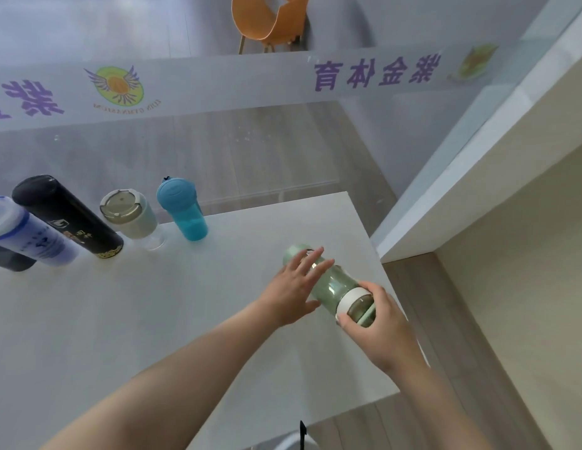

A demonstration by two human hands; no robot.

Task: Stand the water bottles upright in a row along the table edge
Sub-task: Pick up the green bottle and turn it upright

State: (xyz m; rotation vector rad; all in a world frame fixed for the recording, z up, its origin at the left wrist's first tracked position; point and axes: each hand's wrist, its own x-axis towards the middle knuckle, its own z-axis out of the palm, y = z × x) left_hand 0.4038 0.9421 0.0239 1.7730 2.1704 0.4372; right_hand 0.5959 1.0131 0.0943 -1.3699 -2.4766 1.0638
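Green bottle: lying tilted between both hands; right hand fingers clamped around its white-collared lid end; left hand fingers spread apart, resting across its body

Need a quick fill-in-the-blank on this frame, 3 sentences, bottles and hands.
1. The right hand grips the green bottle at its ____ end.
2. The bottle at the right end of the standing row is coloured ____.
3. The left hand rests on the green bottle with its fingers ____, not curled round it.

Missing words: lid (cap); blue; spread open
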